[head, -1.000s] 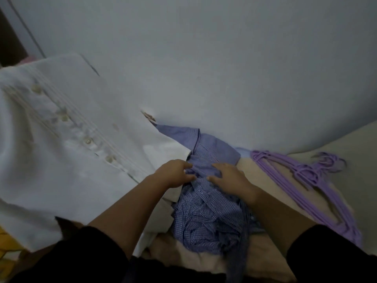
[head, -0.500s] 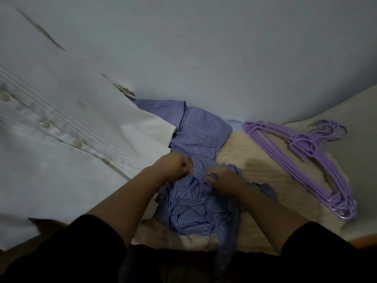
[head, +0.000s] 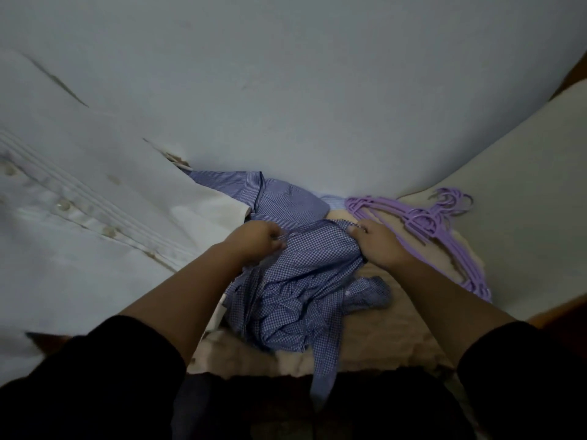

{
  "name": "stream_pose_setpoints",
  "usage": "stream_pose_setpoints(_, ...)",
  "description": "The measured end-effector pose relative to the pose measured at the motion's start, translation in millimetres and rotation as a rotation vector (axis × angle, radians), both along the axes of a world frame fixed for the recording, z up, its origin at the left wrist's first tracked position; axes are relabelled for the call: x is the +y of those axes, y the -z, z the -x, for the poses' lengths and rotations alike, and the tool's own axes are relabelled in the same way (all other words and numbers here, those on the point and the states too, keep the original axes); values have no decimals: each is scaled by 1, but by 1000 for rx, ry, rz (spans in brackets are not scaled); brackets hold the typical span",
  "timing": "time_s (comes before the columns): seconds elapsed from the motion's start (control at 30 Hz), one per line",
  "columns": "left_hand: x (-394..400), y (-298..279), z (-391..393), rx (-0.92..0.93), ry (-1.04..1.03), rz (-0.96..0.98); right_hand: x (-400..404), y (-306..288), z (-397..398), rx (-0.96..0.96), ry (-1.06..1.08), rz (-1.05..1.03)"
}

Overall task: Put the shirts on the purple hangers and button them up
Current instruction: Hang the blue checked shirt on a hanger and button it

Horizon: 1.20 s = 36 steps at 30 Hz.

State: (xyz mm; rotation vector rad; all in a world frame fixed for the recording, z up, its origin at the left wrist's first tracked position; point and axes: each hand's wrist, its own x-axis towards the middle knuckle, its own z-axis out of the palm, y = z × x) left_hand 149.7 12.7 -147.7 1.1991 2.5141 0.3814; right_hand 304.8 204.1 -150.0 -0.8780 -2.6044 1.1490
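Note:
A crumpled blue checked shirt (head: 301, 290) lies in a heap on a beige cushion in front of me. My left hand (head: 254, 241) grips its upper left edge, and my right hand (head: 378, 246) grips its upper right edge, spreading the cloth between them. Behind it, against the wall, lies a blue striped shirt (head: 279, 201). A stack of purple hangers (head: 422, 223) lies just right of my right hand, hooks pointing to the far right. A white buttoned shirt (head: 79, 217) hangs at the left, close to the camera.
A pale blue wall (head: 317, 90) stands close behind the shirts. The beige cushion (head: 397, 338) carries the clothes, and a cream surface (head: 524, 242) extends to the right beyond the hangers. My dark sleeves fill the bottom of the view.
My hands have moved apart along the checked shirt's top edge, the right hand shifting right toward the hangers. The view has tilted, so the white shirt sits further left.

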Motion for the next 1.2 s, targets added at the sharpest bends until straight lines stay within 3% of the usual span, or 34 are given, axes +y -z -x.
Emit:
stream_pose_setpoints(0.07, -3, 0, -10, -37, -24, -38, -3, -4, -8, 3, 21, -67)
stream_pose_setpoints(0.2, 3, 15, -32, -55, -5, -13, -12, -8, -26, -29, -143, 154)
stream_pose_setpoints(0.33, 19, 35, -41, -71, 23, -26, -7, 9, -32, -140, -186, 128)
stream_pose_setpoints(0.53, 20, 57, -30, 12, -13, 336, 1, 47, -28, -262, -236, 173)
stream_pose_setpoints(0.63, 20, 66, -25, 37, -30, 278, -11, 55, -20, -275, -305, 200)
stream_pose_setpoints(0.77, 38, 59, -38, -278, -61, -57, -24, 60, -8, -249, -371, 219)
stream_pose_setpoints(0.83, 47, 50, -36, -392, -25, -118, -19, 61, -6, -231, -355, 96)
stream_pose_setpoints(0.97, 40, 41, -19, -554, -29, -23, 13, 53, -18, -347, -317, -194)
stream_pose_setpoints(1.1, 20, 44, 2, -515, -21, 159, 48, 47, -33, -455, -220, -163)
stream_pose_setpoints(1.2, 3, 44, 5, -581, -146, 82, 47, 44, -36, -582, -347, -75)
